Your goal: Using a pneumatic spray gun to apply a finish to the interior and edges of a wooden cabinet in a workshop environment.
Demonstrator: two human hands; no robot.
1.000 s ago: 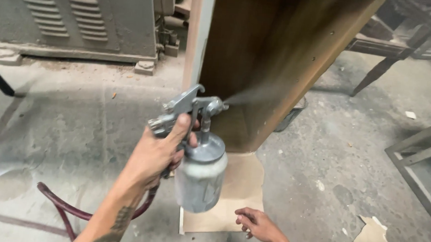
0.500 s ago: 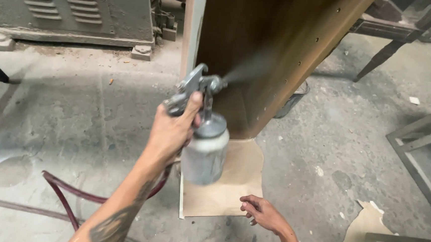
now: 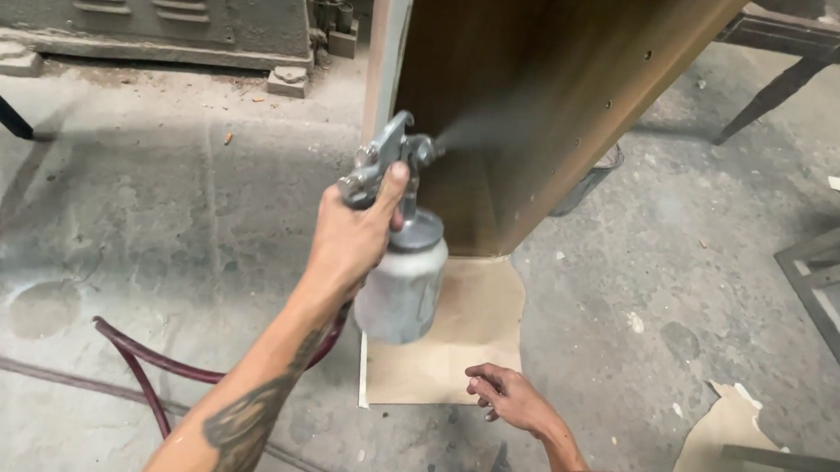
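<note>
Tall brown wooden cabinet stands on concrete floor, cardboard sheet beneath. My left hand aims grey spray gun at cabinet side, fingers clamped on grip, mist leaving nozzle. My right hand hovers low over cardboard edge, fingers loosely curled, holding nothing.

Wooden panel top cut off by frame; red hose end behind forearm.
</note>
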